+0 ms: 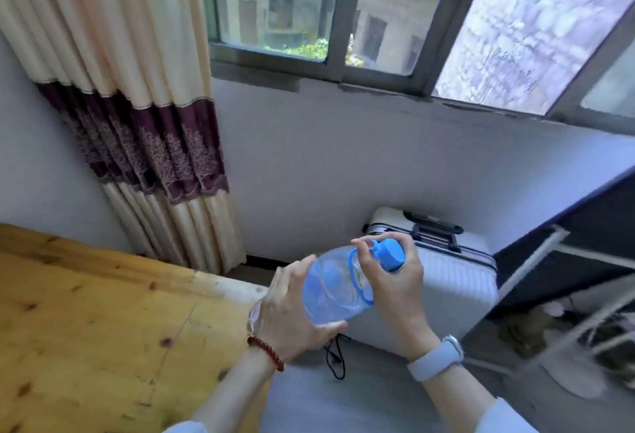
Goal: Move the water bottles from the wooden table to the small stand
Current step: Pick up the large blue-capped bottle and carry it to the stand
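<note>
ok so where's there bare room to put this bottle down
The wooden table shows bare top from its near edge to the curtain. The suitcase top is bare beyond its handle. The rack on the right looks crowded. Both the left hand and right hand hold the bottle.

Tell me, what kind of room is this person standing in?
Probably a bedroom or dorm-style room in a home. A cream and purple curtain hangs beside a sliding window, a pale suitcase stands against the wall, and a plain wooden table sits nearby.
</note>
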The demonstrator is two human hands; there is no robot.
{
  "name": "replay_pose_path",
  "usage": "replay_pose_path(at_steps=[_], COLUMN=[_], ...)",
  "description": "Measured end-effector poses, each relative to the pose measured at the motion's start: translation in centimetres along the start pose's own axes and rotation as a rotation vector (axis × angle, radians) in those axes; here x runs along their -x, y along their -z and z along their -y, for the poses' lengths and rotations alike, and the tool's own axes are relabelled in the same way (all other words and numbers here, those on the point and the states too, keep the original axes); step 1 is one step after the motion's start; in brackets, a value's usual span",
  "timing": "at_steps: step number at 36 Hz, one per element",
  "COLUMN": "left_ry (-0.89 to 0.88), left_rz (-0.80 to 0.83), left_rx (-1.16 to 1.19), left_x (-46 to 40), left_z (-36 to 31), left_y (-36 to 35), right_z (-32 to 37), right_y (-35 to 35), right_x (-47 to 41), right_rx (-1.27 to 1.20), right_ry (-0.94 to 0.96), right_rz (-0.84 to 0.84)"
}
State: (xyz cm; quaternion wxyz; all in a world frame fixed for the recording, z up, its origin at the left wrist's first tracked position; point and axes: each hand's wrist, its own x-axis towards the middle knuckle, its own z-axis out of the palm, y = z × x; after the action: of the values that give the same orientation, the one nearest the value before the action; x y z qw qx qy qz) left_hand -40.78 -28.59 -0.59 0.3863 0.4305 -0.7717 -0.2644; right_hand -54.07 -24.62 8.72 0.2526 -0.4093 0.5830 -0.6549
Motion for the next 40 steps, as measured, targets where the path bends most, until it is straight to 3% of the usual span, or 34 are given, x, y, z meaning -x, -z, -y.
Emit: replay_pose_path(at_steps=[8,17,21,25,31,40], left_ry=[-0.215,-0.159,-0.230,-0.452,-0.714,-0.830], left_rz=[0.318,0.823,1.055,1.234,1.395,1.565], left_rx=[0.075,0.356,0.285,0.144,0.074,0.188], left_x=[0.7,9.8,13.8,17.8,23.7,31.1], left_z=[-15.3,-32.2,-38.8,-46.0,-56.4,-73.2], left_y=[-11.9,-33.3,-42.5,-49.5,-60.6,-78.5], right_z=[2.5,0.9,0.8,-0.2,-1.3,0.0], right_y=[21.0,46.4,57.3,67.2,80.5,102.8], right_x=[1.8,9.1,13.6,19.5,25.2,28.1], right_rx=[-0.007,0.194,0.228,0.347,0.449,0.582], right_ry=[0.037,0.007,-0.065,-0.146,-0.186,-0.243], right_rz=[-0.328,-0.610,-0.767,-0.994,-1.236,-1.453])
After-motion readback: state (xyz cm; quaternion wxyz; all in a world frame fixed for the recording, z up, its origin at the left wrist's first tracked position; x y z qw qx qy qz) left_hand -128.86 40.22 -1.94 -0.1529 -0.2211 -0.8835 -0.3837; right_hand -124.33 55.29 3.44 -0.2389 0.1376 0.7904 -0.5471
